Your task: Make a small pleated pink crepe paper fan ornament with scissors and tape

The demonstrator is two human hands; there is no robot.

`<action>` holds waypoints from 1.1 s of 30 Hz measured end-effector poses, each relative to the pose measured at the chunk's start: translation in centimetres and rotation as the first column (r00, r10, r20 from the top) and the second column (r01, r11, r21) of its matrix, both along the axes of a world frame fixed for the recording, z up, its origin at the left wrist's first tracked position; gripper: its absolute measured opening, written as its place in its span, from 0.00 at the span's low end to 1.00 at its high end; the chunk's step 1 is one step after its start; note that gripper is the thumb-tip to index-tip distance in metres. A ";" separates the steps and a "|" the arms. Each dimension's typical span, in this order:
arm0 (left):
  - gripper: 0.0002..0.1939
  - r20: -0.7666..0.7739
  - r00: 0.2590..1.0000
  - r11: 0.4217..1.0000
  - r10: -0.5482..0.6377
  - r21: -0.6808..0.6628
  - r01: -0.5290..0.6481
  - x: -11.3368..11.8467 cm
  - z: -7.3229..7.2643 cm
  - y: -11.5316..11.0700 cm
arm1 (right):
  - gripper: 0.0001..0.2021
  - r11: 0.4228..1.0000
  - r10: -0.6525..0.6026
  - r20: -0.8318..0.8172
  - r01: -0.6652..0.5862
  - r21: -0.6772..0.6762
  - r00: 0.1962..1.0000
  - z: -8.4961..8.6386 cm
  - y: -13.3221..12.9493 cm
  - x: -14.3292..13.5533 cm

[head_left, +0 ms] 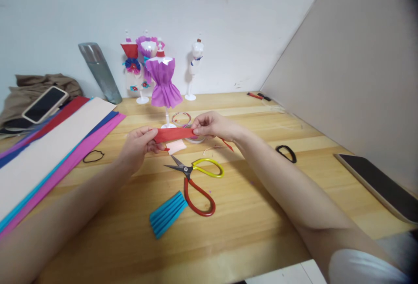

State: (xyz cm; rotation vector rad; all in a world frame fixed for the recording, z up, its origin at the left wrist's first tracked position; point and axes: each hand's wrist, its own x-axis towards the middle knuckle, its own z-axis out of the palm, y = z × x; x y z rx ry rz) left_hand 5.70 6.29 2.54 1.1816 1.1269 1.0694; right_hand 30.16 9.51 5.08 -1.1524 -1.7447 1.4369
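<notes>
A red strip (173, 134) is stretched level between my two hands, in front of a small mannequin in a purple dress (164, 84). My left hand (139, 144) pinches its left end, and my right hand (209, 126) pinches its right end, with a thin red tail hanging beyond. Below the strip lies a pale pink pleated piece (176, 146). Nearer me, scissors (187, 170) with one yellow and one red handle lie with blades apart. A pleated blue piece (168, 214) rests beside the red handle. Rolls of tape (181, 119) sit partly behind my right hand.
Long coloured sheets (58, 144), a phone (45, 104) and brown cloth (70, 84) are at left. A bottle (101, 72) and other mannequins (197, 62) stand by the wall. At right are a black band (287, 153), a dark tablet-like object (375, 184) and red-and-black pens (256, 96).
</notes>
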 end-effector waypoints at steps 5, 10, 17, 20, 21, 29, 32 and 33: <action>0.10 -0.013 1.000 1.000 -0.001 -0.005 0.001 0.0 -0.1 0.2 | 0.10 1.000 0.001 0.026 -0.001 0.001 1.000 0.1 0.1 0.3; 0.08 -0.058 0.998 1.000 0.024 -0.019 -0.025 0.1 -0.2 0.2 | 0.07 0.999 -0.023 0.035 0.022 0.043 0.999 0.3 0.1 0.3; 0.08 -0.351 0.933 0.991 0.082 0.132 -0.037 -0.2 -0.1 0.6 | 0.03 0.980 -0.158 0.184 0.131 0.152 0.970 0.4 0.6 0.8; 0.09 -0.616 0.779 0.978 0.115 0.209 0.020 -0.8 -0.4 1.3 | 0.05 0.953 -0.273 0.274 0.222 0.204 0.922 0.4 1.3 1.9; 0.10 -0.707 0.697 0.969 0.123 0.238 0.070 -1.1 -0.6 1.6 | 0.05 0.940 -0.318 0.292 0.260 0.221 0.902 0.4 1.5 2.5; 0.20 -0.973 0.225 0.829 0.052 0.168 0.533 -3.2 -1.2 2.3 | 0.09 0.816 -0.576 0.653 0.390 0.427 0.491 -1.5 4.4 8.1; 0.21 -0.976 0.216 0.802 0.016 0.142 0.580 -3.6 -0.5 2.1 | 0.13 0.856 -0.514 0.752 0.305 0.417 0.413 -2.2 4.8 8.9; 0.20 -0.970 0.244 0.810 0.011 0.152 0.567 -3.7 -0.2 2.1 | 0.14 0.870 -0.492 0.764 0.274 0.411 0.417 -2.3 4.8 9.0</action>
